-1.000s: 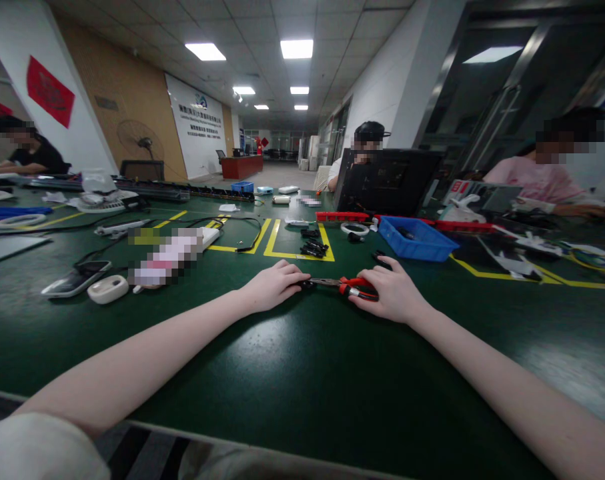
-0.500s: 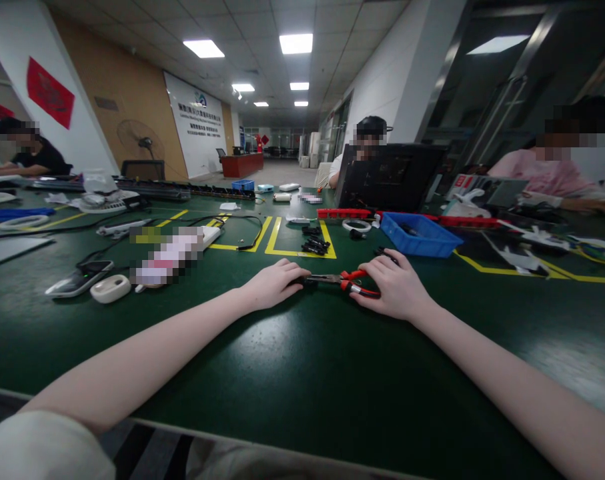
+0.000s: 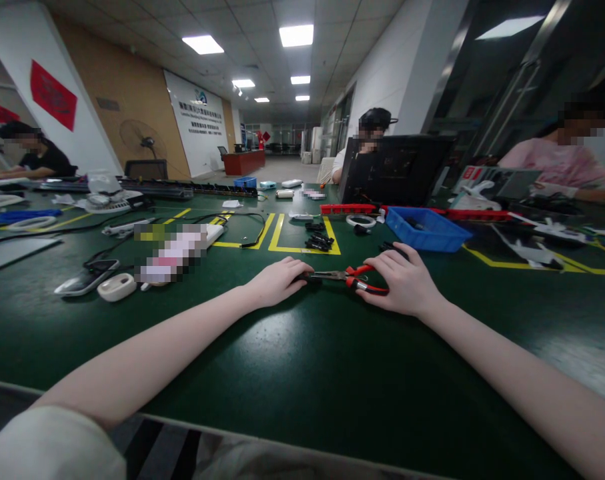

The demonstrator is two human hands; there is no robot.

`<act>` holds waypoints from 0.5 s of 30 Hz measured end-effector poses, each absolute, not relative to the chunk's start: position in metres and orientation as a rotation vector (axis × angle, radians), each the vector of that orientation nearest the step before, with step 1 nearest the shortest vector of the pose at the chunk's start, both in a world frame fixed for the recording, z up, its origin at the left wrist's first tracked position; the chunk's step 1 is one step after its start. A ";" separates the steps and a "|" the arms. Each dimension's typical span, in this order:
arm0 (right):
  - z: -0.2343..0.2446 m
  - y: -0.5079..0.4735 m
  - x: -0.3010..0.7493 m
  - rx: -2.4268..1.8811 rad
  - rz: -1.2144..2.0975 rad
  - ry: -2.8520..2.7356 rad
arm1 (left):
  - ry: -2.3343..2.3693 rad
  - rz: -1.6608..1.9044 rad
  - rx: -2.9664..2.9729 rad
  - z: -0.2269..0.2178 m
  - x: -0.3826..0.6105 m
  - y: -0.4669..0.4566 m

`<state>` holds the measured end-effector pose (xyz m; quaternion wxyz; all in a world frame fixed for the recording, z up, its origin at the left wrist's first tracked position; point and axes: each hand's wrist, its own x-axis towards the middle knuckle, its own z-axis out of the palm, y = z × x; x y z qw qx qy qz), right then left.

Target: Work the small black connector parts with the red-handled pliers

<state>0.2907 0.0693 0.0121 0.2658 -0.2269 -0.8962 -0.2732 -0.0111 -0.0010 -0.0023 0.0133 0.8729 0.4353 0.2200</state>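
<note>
Red-handled pliers (image 3: 349,275) lie low over the green table (image 3: 292,373), jaws pointing left. My right hand (image 3: 405,283) is wrapped round the red handles, which are spread apart. My left hand (image 3: 277,280) rests on the table with fingers curled at the pliers' jaw tip, pinching something small and dark that I cannot make out. A small black piece (image 3: 393,247) lies just behind my right hand.
Behind the hands are a yellow-taped square with black connectors (image 3: 318,241), a blue bin (image 3: 422,229), red trays (image 3: 347,209) and a black monitor (image 3: 395,170). At left lie a phone (image 3: 86,276), a white case (image 3: 116,287) and cables. Three other people sit around the table.
The pliers' handles have spread wider under my right hand. Both hands stay in place at the pliers; the view has shifted slightly.
</note>
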 end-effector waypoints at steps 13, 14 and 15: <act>0.011 0.075 0.294 -0.624 -0.630 -2.467 | 1.363 0.676 2.736 -0.002 -0.011 -0.001; 0.011 0.076 0.294 -0.628 -0.613 -2.478 | 1.363 0.678 2.736 -0.002 -0.011 -0.001; 0.011 0.076 0.294 -0.633 -0.593 -2.491 | 1.364 0.681 2.736 -0.002 -0.011 -0.001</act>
